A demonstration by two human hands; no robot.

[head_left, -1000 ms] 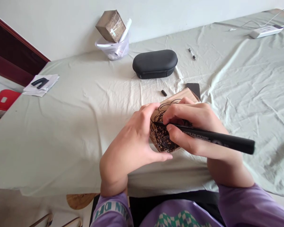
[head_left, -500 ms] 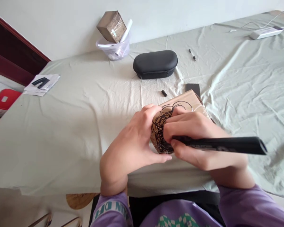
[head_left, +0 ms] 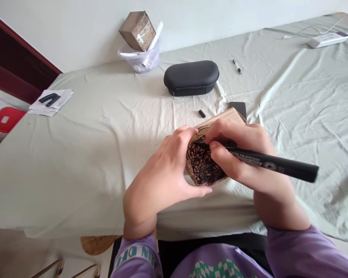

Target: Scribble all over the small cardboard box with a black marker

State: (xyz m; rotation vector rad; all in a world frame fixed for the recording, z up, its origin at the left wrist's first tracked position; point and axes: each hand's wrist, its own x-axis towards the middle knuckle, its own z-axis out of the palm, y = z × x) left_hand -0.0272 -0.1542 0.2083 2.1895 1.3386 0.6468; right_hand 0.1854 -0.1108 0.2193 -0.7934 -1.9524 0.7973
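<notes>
Head view: right of the frame's centre, the left hand point(head_left: 162, 173) spans a scribbled cardboard box point(head_left: 204, 168), its grip around the left end, presumably to steady it. The right hand point(head_left: 246, 134) has its grip pinched on a black marker point(head_left: 290, 166) near the nib, likely for control; a small cap point(head_left: 202, 113) (probably the marker's) lies above on the desk point(head_left: 75, 166).
</notes>
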